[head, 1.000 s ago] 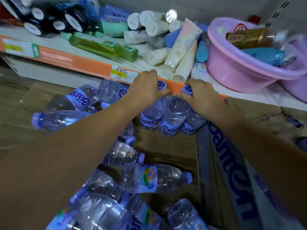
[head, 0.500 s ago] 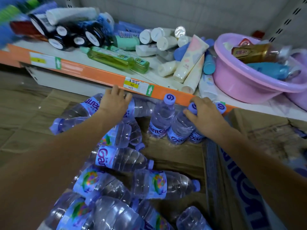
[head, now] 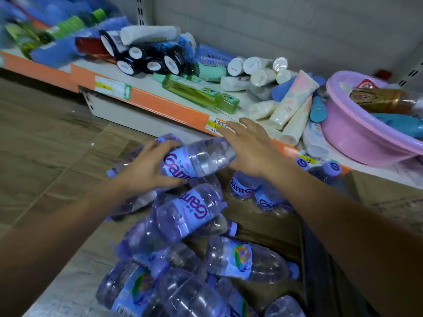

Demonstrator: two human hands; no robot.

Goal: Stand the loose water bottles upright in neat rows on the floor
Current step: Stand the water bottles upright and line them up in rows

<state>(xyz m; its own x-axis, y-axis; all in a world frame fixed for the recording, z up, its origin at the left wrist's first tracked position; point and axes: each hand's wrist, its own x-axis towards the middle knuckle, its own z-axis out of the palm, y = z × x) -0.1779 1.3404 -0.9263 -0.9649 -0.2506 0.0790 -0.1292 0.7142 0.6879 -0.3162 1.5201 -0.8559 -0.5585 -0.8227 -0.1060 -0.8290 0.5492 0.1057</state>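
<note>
My left hand grips a clear water bottle with a purple label, held on its side above the pile. My right hand has straight fingers laid against the bottle's far end. Several more bottles lie loose in a heap on the floor below and toward me. Three bottles stand upright under the shelf edge to the right, their purple caps showing past my right forearm.
A low shelf with an orange edge runs across the back, carrying tubes, green bottles and a pink basin. Flattened cardboard lies at right. Wood-pattern floor spreads to the left.
My left hand has lifted a lying bottle from the pile. My right hand has left the upright bottles and come over to that bottle's far end. The view shifted left.
</note>
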